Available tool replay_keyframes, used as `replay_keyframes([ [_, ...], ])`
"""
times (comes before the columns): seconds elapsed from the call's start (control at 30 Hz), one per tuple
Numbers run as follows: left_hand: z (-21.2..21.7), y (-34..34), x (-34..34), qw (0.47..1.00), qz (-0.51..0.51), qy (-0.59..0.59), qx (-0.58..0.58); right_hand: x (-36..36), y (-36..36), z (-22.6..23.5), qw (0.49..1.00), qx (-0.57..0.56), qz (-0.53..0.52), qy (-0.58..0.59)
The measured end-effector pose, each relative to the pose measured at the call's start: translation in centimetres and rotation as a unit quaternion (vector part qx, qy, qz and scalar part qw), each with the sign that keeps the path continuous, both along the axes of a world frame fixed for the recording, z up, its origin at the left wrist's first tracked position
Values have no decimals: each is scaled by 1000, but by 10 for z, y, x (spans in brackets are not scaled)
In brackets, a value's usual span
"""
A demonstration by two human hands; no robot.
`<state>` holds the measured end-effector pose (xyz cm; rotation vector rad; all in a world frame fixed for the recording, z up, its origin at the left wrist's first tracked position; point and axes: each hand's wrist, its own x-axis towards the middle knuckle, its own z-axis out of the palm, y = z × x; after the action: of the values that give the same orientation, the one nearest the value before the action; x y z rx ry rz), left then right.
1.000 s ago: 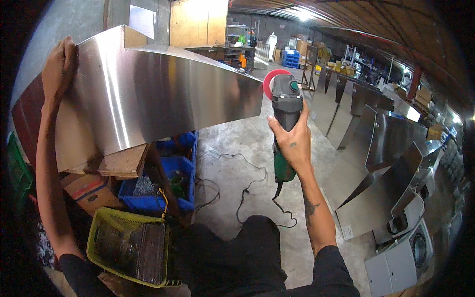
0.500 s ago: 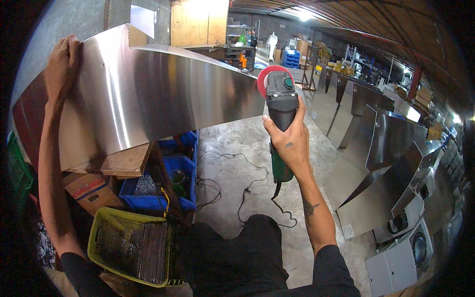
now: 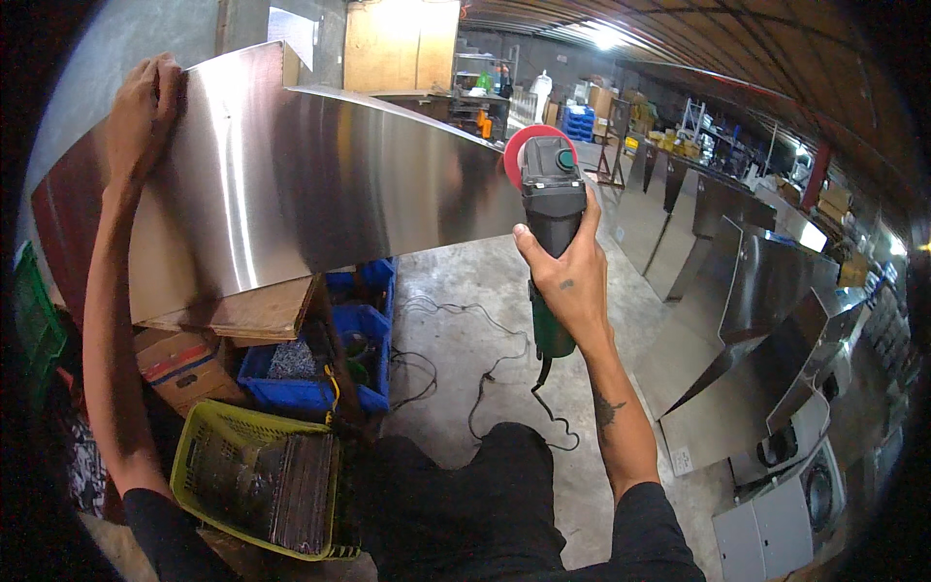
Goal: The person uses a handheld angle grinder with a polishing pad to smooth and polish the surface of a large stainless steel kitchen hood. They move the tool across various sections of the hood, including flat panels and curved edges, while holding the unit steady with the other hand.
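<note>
A large shiny sheet-metal panel [image 3: 320, 184] with a bent top edge rests on a wooden board [image 3: 238, 312] at the left. My left hand [image 3: 145, 112] grips its upper left edge, fingers curled over the rim. In my right hand [image 3: 574, 276] is an angle grinder [image 3: 555, 209] with a black head and green body, held upright. Its red disc [image 3: 524, 155] is at the panel's right end, by the corner; whether it touches there I cannot tell. A black cord hangs from the grinder's lower end.
Under the board stand blue bins [image 3: 364, 388], a cardboard box [image 3: 187, 373] and a yellow-green basket [image 3: 218, 485] holding a stack of dark flat pieces. The cord [image 3: 475, 412] trails over the concrete floor. Bent metal panels [image 3: 718, 359] stand in a row at the right. Shelves [image 3: 482, 73] are behind.
The panel and my left hand appear slightly farther right in the picture, as do the bins and background. The grinder stays at the panel's right end.
</note>
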<state>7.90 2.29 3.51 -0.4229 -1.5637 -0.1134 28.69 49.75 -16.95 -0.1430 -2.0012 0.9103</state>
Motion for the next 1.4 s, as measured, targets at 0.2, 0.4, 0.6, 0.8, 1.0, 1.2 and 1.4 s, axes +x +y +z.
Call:
replay_keyframes([
  [0.2, -4, 8, 3, 999, -18, 30, 2, -9, -1, -6, 997, 33, -7, 66],
  [0.4, -5, 13, 8, 999, -26, 14, 21, -10, -10, 0, 997, 38, -7, 70],
  [0.6, -4, 20, 17, 999, -24, -27, 25, -10, -15, 4, 996, 49, -4, 71],
  [0.8, -5, 18, 16, 999, -22, 30, 9, -2, -30, 14, 999, 35, 22, 23],
  [1.0, -3, 21, 18, 999, -30, 2, 11, -8, -29, 11, 994, 77, -2, 78],
  [1.2, -7, 22, 11, 999, -39, 36, -1, -1, -40, 22, 998, 59, 21, 33],
  [1.4, -6, 24, 22, 999, -41, 7, 6, 2, -48, 22, 997, 67, 13, 31],
])
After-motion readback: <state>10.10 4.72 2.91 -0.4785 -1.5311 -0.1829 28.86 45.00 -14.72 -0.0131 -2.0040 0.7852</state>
